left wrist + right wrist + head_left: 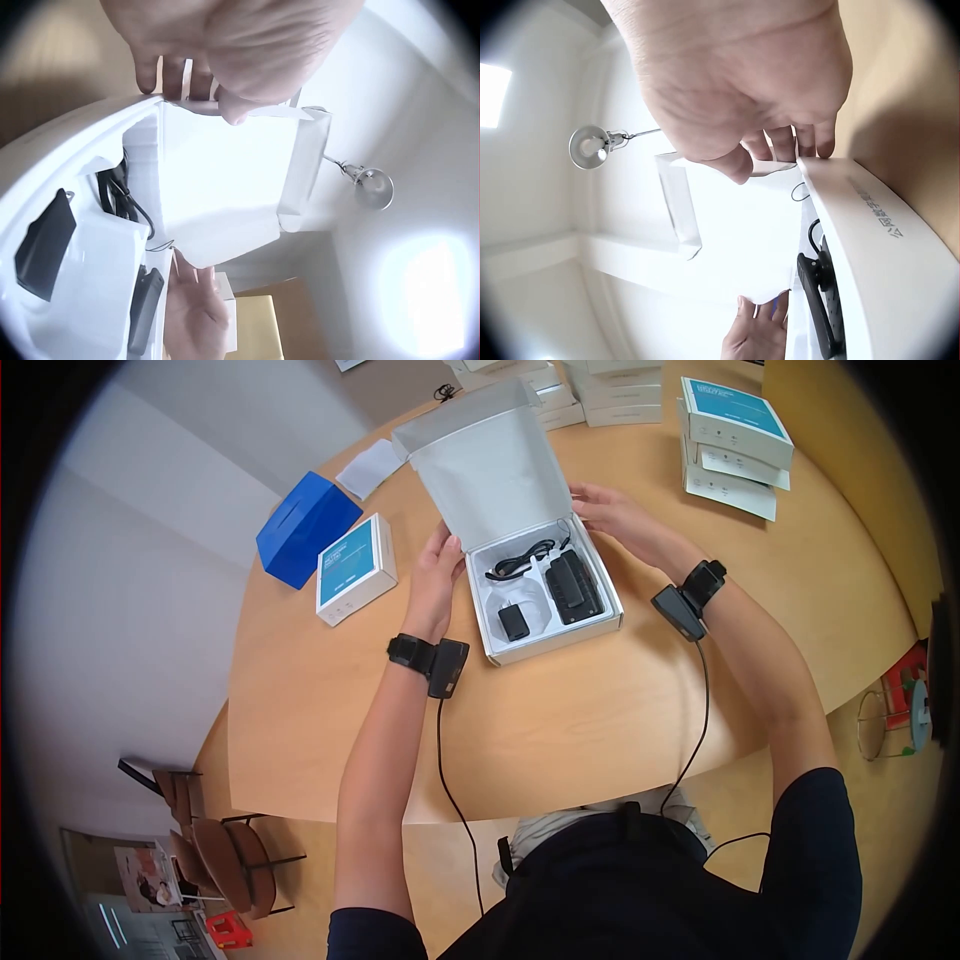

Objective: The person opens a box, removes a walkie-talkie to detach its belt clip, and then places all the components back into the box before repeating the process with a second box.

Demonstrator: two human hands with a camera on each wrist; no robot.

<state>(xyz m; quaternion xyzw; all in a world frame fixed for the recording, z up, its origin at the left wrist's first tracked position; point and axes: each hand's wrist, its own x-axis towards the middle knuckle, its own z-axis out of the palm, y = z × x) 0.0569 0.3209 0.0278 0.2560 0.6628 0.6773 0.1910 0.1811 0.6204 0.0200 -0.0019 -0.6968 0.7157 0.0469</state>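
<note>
A white cardboard box lies on the table with its lid raised. Its white tray holds a black two-way radio, a coiled black cable and a small black charger plug. My left hand holds the lid's left edge near the hinge, thumb inside and fingers behind the side flap. Across the box, my right hand holds the lid's right edge, thumb over the flap and fingers outside by the box's back corner. The lid hides part of the right fingertips in the head view.
Left of the box stand a blue and white box, a blue container and a white paper. Similar boxes are stacked at the back right, and more white boxes behind the lid. Cables trail from my wrist cameras.
</note>
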